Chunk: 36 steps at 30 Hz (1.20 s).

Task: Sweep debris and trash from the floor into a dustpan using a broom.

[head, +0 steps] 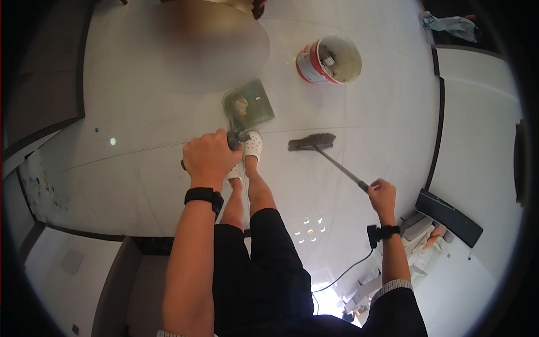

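My left hand [212, 158] is closed around the dark handle of a long-handled dustpan. Beyond it, the greenish pan [264, 110] rests at floor level, with a pale scrap [241, 106] and smaller bits inside. My right hand [382, 194] grips the grey pole [342, 169] of a broom. The dark bristled broom head [312, 142] touches the tiled floor to the right of the pan, apart from it. Below the pan are my feet in white perforated clogs [253, 145].
A red-and-white bucket [310, 63] with debris inside stands ahead on the right. Bits and stains [48, 189] mark the floor at left. A cable [343, 274] runs from my right wristband. Household items [421, 244] lie behind my right arm. A blurred patch hides the top centre.
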Motion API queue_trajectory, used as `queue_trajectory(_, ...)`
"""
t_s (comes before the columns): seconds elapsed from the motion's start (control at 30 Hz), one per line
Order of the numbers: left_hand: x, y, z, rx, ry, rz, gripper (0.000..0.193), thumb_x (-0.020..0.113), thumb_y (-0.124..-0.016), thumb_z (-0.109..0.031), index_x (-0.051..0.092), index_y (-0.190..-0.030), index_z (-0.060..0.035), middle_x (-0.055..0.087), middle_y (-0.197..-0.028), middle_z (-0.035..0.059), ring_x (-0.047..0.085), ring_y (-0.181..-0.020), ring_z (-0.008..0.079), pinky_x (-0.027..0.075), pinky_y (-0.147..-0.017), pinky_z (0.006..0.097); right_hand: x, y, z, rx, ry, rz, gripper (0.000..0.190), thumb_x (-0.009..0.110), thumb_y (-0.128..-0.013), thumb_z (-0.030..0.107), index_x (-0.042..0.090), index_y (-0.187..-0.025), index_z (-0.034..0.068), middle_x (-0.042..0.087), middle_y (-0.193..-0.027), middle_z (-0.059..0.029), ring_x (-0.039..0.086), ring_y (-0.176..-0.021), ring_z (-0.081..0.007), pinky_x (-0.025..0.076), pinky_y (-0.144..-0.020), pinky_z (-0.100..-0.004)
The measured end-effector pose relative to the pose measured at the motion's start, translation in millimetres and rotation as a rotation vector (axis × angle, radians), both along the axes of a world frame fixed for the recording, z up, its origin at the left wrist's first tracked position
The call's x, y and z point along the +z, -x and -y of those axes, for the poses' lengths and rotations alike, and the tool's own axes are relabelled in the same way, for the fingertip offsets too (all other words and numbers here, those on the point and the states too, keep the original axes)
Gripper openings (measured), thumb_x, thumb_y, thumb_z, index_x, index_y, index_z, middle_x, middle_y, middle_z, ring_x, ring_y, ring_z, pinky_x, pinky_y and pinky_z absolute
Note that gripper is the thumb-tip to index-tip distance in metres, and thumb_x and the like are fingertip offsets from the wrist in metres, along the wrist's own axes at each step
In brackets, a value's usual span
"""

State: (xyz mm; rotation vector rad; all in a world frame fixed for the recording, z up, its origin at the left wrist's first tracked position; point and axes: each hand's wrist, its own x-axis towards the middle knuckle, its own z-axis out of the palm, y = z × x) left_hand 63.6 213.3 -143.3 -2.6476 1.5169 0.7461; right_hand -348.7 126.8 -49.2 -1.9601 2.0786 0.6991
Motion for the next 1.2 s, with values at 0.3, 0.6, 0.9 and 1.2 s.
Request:
queue_trajectory(0.3, -20.2, -46.1, -90.7, 0.028, 0.074, -0.046, 0.025, 0.070, -0.059, -0.035, 0.060, -0.061, -0.0119, 0.060, -0.058, 0.0081, 0.059, -0.054, 0.0302, 0.045, -0.050, 0.0385, 9.5, 10.6, 5.2, -0.103, 0.096, -0.048, 0.014, 0.057, -0.068, 0.015, 0.066, -0.073, 0.005, 0.065, -0.069, -0.0154, 0.064, -0.067, -0.0334, 0.051, -0.066, -0.0415)
queue_trajectory(0.6, -58.4, -31.8, -333.8, 0.687, 0.025, -0.446, 0.019, 0.071, -0.069, -0.014, 0.063, -0.076, 0.0022, 0.059, -0.063, 0.0199, 0.057, -0.058, 0.0361, 0.043, -0.054, 0.0386, 23.6, 61.4, -31.0, 0.061, 0.018, -0.088, 0.013, 0.058, -0.067, 0.015, 0.067, -0.070, 0.005, 0.065, -0.075, -0.0186, 0.062, -0.072, -0.0383, 0.051, -0.069, -0.0443)
queue_trajectory(0.9, -14.2, -14.4, -296.7, 1.061, 0.273, -0.174, 0.019, 0.071, -0.067, -0.019, 0.063, -0.068, -0.0018, 0.058, -0.062, 0.0208, 0.058, -0.062, 0.0409, 0.045, -0.057, 0.0452, -16.5, -56.7, -26.0, -0.065, -0.837, -0.372, 0.027, 0.073, -0.063, 0.025, 0.068, -0.077, 0.003, 0.065, -0.071, -0.0108, 0.061, -0.067, -0.0230, 0.046, -0.062, -0.0362)
queue_trajectory(1.2, 15.4, -11.6, -448.7, 1.550, 0.749, -0.245, 0.014, 0.066, -0.066, -0.008, 0.062, -0.067, 0.0055, 0.055, -0.053, 0.0161, 0.059, -0.051, 0.0202, 0.043, -0.051, 0.0366, -4.5, -233.9, -34.0, 0.345, -0.807, -0.374, 0.031, 0.072, -0.062, 0.031, 0.068, -0.076, 0.003, 0.065, -0.073, -0.0126, 0.061, -0.065, -0.0239, 0.046, -0.058, -0.0344)
